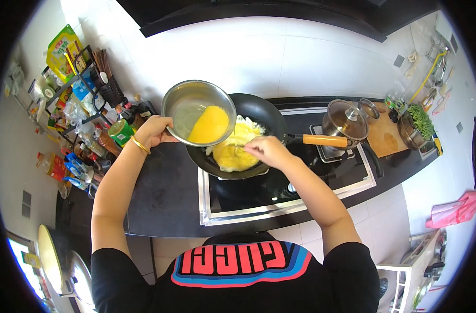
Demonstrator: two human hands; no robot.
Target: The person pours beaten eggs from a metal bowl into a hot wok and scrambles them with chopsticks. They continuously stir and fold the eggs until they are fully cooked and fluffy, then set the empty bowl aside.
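My left hand (154, 131) grips the rim of a steel bowl (179, 109), fingers closed round its left edge. The bowl is tilted over the left side of a black wok (259, 108), and beaten egg (213, 125) has pooled toward its lower right. In the wok lies egg (233, 157), yellow in the middle and paler, puffed and set at its edges. Over the wok's right part, my right hand (272, 152) is closed in a pinch. Whatever thin thing it holds is too faint to name. A wooden handle (324, 140) points right from the wok.
The wok stands on a black glass hob (243, 195). To the right are a lidded pot (342, 125), a cutting board (389, 136) and green vegetables in a bowl (420, 122). Bottles, a green can (121, 131) and a chopstick holder (111, 91) crowd the left. A dark hood (279, 11) hangs above.
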